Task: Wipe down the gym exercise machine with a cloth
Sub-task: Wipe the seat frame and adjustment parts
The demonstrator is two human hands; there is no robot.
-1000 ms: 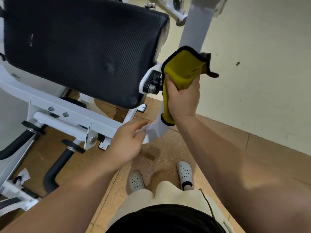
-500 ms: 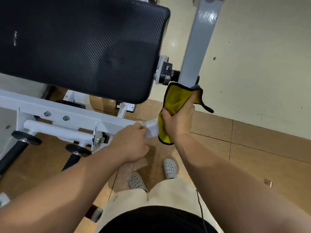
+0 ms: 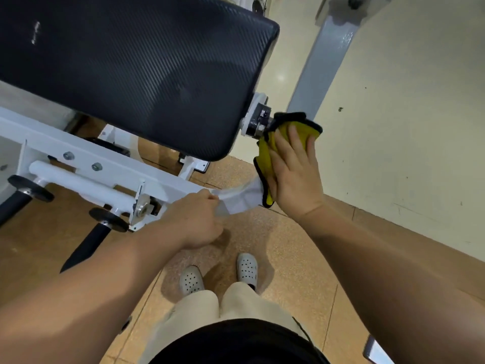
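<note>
The right hand pressed the yellow cloth with flat fingers on the white bar, which the left hand gripped; the wiping seemed midway, with the black pad probably left

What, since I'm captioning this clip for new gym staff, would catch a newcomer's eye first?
The big black pad fills the upper left of the view. At its lower right corner the bright yellow cloth stands out, pressed by the flat right hand against the machine's white curved bar. The left hand grips the same bar lower down, near the middle of the view.
</note>
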